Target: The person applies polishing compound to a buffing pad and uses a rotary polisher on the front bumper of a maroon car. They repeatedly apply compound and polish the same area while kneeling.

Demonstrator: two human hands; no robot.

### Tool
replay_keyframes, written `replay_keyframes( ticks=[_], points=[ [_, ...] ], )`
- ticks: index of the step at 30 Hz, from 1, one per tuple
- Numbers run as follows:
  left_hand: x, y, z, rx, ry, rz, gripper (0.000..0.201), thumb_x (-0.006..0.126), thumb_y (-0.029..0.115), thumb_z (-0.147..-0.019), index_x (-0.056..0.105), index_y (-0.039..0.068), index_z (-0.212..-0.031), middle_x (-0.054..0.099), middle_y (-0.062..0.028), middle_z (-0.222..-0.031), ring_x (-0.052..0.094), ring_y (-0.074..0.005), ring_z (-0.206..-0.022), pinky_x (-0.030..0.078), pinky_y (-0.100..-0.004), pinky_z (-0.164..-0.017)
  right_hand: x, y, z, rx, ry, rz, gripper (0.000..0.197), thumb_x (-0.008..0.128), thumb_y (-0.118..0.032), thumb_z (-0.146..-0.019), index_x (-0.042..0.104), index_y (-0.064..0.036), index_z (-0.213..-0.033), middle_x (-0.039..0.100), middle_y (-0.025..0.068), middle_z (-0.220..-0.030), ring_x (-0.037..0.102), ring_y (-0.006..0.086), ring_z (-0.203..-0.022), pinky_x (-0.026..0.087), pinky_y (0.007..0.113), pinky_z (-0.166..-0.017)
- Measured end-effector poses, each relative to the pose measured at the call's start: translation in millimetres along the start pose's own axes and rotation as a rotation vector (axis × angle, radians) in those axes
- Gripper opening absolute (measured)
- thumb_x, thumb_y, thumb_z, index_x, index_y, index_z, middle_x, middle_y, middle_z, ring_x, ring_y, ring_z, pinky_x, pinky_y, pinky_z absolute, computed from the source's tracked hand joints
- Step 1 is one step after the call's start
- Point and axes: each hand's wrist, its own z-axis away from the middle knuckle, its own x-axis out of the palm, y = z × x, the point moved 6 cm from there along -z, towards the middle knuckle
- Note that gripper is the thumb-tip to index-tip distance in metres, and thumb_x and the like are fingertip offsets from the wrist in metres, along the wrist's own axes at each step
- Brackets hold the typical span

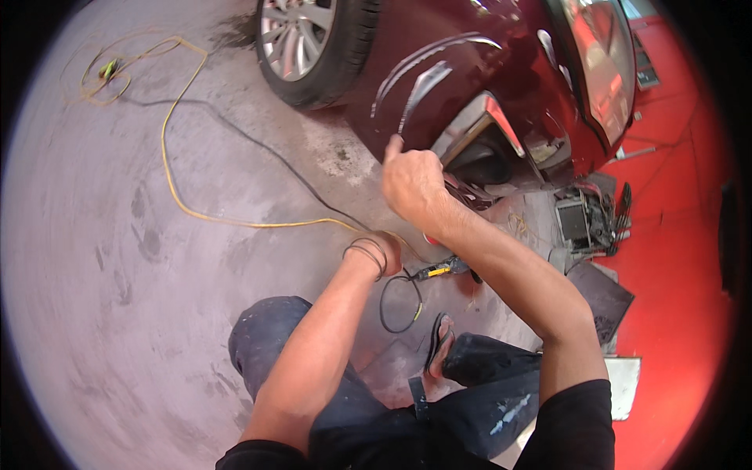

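Note:
My right hand (415,186) is at the lower edge of a dark red car bumper (470,74). One finger or the thumb points up against the panel, and the other fingers curl under, out of sight; whether they hold anything is hidden. My left hand (389,251), with thin bands at the wrist, hangs low over the floor. Its fingers are hidden. A small red thing (428,239) shows between the left hand and my right forearm. Just below, a corded power tool (442,269) with a yellow label lies on the floor, partly behind that forearm.
A tyre and silver wheel (301,39) stand at the top. A yellow cord (167,149) and a dark cable (258,145) cross the concrete at left. Car parts (591,219) and a dark panel (601,298) lie at right beside the red surface (666,258).

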Motion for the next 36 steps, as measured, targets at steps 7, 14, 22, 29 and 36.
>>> replay_keyframes(
  ticks=[7, 14, 22, 29, 36],
  points=[
    [37, 45, -33, 0.203, -0.001, -0.064, 0.047, 0.074, 0.044, -0.096, 0.087, 0.002, -0.112, 0.083, -0.0232, -0.117, 0.079, -0.0411, -0.114, 0.061, -0.0487, -0.102, -93, 119, 62, 0.211, 0.503, -0.161, 0.080, 0.070, -0.018, -0.097, 0.044, 0.0108, -0.167, 0.081, 0.0106, -0.079, 0.081, 0.0244, -0.070, 0.061, 0.041, -0.060],
    [53, 17, 7, 0.042, -0.144, -0.210, 0.053, 0.071, 0.050, -0.100, 0.086, 0.000, -0.110, 0.083, -0.0229, -0.115, 0.079, -0.0425, -0.113, 0.060, -0.0511, -0.104, -56, 106, 39, 0.263, 0.317, -0.079, 0.108, 0.074, -0.020, -0.092, 0.016, 0.0013, -0.181, 0.080, 0.0123, -0.081, 0.080, 0.0278, -0.072, 0.061, 0.045, -0.062],
    [48, -13, 21, 0.048, 0.025, -0.139, 0.049, 0.069, 0.050, -0.097, 0.088, 0.006, -0.104, 0.083, -0.0219, -0.110, 0.079, -0.0416, -0.109, 0.061, -0.0542, -0.098, -38, 44, 23, -0.047, 0.083, -0.371, 0.052, 0.063, -0.025, -0.098, 0.072, -0.0148, -0.148, 0.083, 0.0229, -0.112, 0.080, 0.0442, -0.111, 0.063, 0.057, -0.097],
    [38, 9, 47, 0.030, 0.120, -0.127, 0.044, 0.077, 0.045, -0.095, 0.089, 0.005, -0.109, 0.086, -0.0169, -0.109, 0.082, -0.0352, -0.109, 0.063, -0.0475, -0.098, -179, 147, 8, 0.356, 0.698, -0.305, 0.098, 0.068, -0.029, -0.102, 0.016, 0.0078, -0.177, 0.081, 0.0243, -0.097, 0.081, 0.0404, -0.087, 0.066, 0.053, -0.082],
    [27, -3, 130, -0.117, 0.293, -0.073, 0.047, 0.077, 0.045, -0.096, 0.088, 0.001, -0.108, 0.086, -0.0192, -0.109, 0.082, -0.0353, -0.108, 0.063, -0.0479, -0.098, -140, 7, -64, -0.020, 0.263, -0.325, 0.036, 0.071, -0.034, -0.094, 0.087, -0.0047, -0.110, 0.084, 0.0200, -0.106, 0.083, 0.0362, -0.103, 0.066, 0.048, -0.091]
  ],
)
